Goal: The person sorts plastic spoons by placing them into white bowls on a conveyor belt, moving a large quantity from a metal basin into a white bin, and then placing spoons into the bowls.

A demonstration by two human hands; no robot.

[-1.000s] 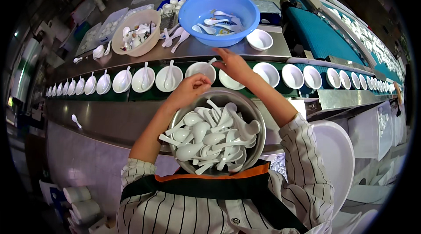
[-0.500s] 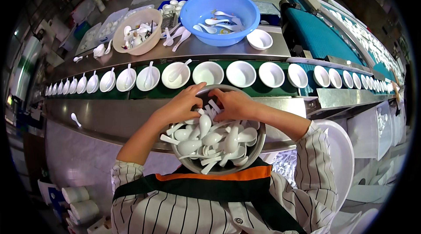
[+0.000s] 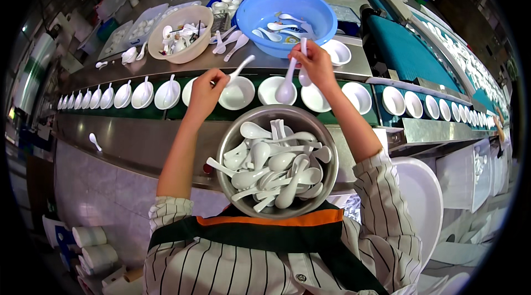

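Observation:
My left hand (image 3: 209, 87) is closed over the row of bowls and grips a white spoon (image 3: 242, 67), its handle slanting up to the right above a white bowl (image 3: 238, 96). Two white spoons are in my right hand (image 3: 316, 63). One spoon (image 3: 286, 89) tips its scoop down over a bowl (image 3: 267, 90); the other spoon (image 3: 304, 77) hangs beside it, close to another bowl (image 3: 316, 99). Below both hands, at my apron, sits a round steel basin (image 3: 319, 123) piled with white spoons (image 3: 281, 161). Bowls farther left on the green belt (image 3: 182, 113) hold one spoon each.
Behind the belt, a steel ledge (image 3: 191, 72) carries a beige basin (image 3: 185, 57), a blue basin (image 3: 326, 16) with spoons, loose spoons and one bowl (image 3: 337, 53). A lone spoon (image 3: 95, 141) lies on the near ledge. A teal conveyor (image 3: 406, 46) runs at right.
Both hands have risen from the steel basin to the bowls, now carrying spoons. Bowls along the belt have shifted left.

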